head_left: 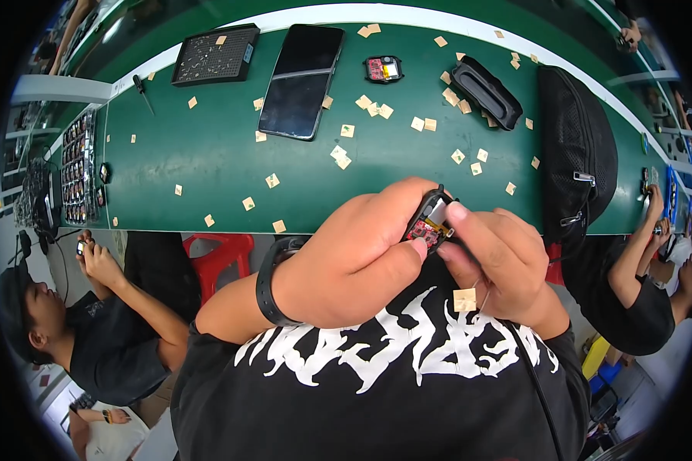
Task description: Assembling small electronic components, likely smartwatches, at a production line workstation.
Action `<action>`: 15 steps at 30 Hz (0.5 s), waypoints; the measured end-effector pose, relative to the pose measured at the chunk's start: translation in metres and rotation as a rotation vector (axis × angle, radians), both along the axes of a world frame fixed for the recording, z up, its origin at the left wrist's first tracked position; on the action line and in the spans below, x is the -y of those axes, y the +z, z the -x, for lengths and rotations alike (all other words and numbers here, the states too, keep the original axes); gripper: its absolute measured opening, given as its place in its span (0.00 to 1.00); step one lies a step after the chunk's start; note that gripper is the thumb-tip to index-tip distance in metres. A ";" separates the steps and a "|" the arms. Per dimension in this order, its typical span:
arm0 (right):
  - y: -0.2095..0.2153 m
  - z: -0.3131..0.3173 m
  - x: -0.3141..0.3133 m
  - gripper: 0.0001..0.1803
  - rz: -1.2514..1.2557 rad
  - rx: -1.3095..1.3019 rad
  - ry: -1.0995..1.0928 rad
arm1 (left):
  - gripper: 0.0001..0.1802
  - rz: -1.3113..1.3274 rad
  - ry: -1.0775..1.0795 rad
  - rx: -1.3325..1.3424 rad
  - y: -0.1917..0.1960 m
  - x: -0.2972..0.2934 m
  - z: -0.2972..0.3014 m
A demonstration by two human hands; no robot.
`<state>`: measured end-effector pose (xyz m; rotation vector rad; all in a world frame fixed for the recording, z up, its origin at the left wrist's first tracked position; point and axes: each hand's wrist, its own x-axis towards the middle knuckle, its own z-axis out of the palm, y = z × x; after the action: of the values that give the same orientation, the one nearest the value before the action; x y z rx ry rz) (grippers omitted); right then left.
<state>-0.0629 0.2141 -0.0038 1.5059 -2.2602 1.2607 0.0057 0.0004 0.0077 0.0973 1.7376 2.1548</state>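
Note:
My left hand (361, 246) is closed around an open smartwatch case (430, 219), just beyond the table's near edge. Inside the case show a red circuit board and a silver part with a yellow strip. The fingers of my right hand (507, 261) are bent and press on the right side of the same case. Below those fingers a small beige paper square (464, 300) appears against my shirt; whether it is held or stuck there I cannot tell. Another open smartwatch case (384, 70) lies at the far side of the table.
On the green table (215, 157) lie scattered paper squares (347, 131), a dark phone (303, 81), a black parts tray (217, 55), a screwdriver (142, 94), an oblong black tray (486, 92) and a black bag (577, 154). Co-workers sit left and right.

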 end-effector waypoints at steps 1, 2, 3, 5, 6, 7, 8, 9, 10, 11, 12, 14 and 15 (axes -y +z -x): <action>-0.002 -0.001 0.001 0.27 -0.007 -0.001 0.005 | 0.23 0.060 0.016 -0.084 0.000 0.000 0.000; -0.003 -0.002 0.003 0.28 -0.013 -0.003 0.010 | 0.23 0.122 0.032 -0.169 -0.001 0.000 0.000; -0.003 -0.003 0.003 0.28 -0.012 -0.006 0.009 | 0.23 0.123 0.031 -0.173 0.000 0.000 0.000; -0.003 -0.004 0.004 0.28 0.039 0.132 0.046 | 0.22 0.257 0.054 -0.264 0.002 -0.001 -0.001; -0.002 -0.006 0.002 0.28 0.050 0.203 0.055 | 0.22 0.254 0.030 -0.282 0.003 -0.002 -0.001; -0.002 -0.005 0.000 0.28 0.057 0.256 0.049 | 0.21 0.300 0.015 -0.292 0.003 0.000 0.001; -0.004 -0.010 0.003 0.29 0.042 0.330 0.038 | 0.20 0.345 -0.002 -0.306 0.005 0.002 0.002; -0.011 -0.010 0.000 0.30 0.052 0.405 0.025 | 0.22 0.313 -0.025 -0.153 0.006 0.002 0.006; -0.013 -0.006 0.002 0.31 0.025 0.404 0.043 | 0.21 0.266 0.036 -0.014 0.001 0.002 0.002; -0.014 0.000 0.004 0.30 0.005 0.480 0.076 | 0.21 0.313 0.106 0.008 -0.013 0.004 0.001; -0.013 0.007 0.006 0.30 -0.025 0.509 0.107 | 0.20 0.222 0.167 0.080 -0.021 0.005 0.002; 0.001 0.020 -0.009 0.30 -0.032 0.509 0.111 | 0.13 0.117 0.349 0.044 -0.024 0.006 -0.003; 0.012 0.026 -0.022 0.29 -0.042 0.523 0.092 | 0.11 0.307 0.376 0.048 -0.020 0.015 -0.007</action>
<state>-0.0887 0.2363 0.0081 1.4343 -2.5517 1.8236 0.0130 -0.0151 -0.0121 -0.3873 2.1734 2.0725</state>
